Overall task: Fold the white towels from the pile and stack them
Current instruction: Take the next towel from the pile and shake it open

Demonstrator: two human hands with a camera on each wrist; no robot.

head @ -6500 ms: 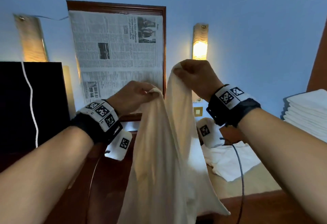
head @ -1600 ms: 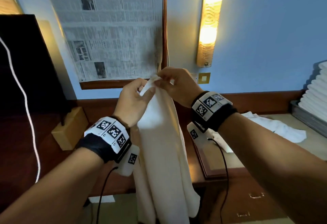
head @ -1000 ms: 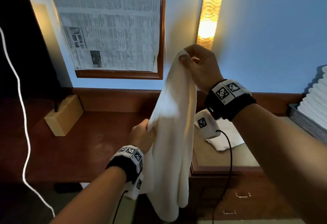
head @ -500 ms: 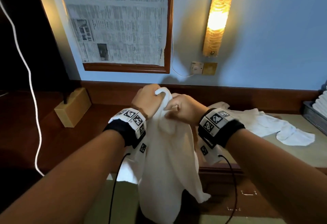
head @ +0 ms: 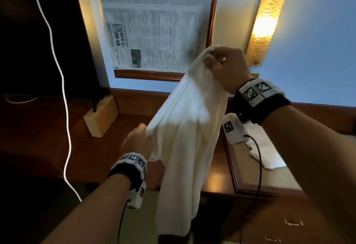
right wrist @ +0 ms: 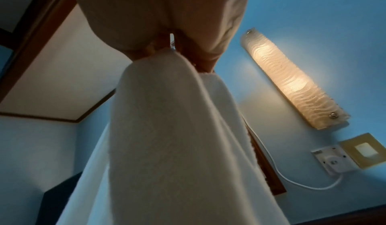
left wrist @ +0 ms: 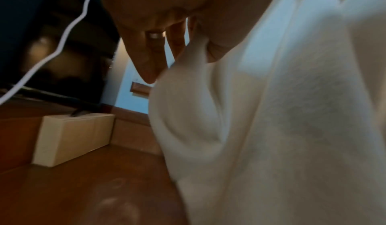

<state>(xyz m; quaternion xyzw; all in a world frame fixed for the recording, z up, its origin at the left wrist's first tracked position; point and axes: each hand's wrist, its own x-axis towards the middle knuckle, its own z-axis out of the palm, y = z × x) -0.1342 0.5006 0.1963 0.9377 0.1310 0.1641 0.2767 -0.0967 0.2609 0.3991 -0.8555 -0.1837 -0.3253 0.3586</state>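
A white towel (head: 185, 139) hangs in the air in front of me, above the desk's front edge. My right hand (head: 221, 64) is raised and grips its top end (right wrist: 167, 73). Lower and to the left, my left hand (head: 138, 139) pinches the towel's side edge (left wrist: 188, 73), so the cloth stretches slanting between the two hands while the rest drops below the desk top. More white towels (head: 264, 153) lie crumpled on the desk at the right, partly hidden by my right arm.
A dark wooden desk (head: 48, 138) runs along the blue wall. On it stand a black screen (head: 38, 41) with a white cable (head: 63, 99) and a pale wooden block (head: 102, 116). A framed newspaper (head: 154, 22) and a lit wall lamp (head: 269, 16) hang behind.
Half a second ago both hands held the towel bunched together low over the desk. Now my right hand has risen with the top end and my left has dropped along the edge.
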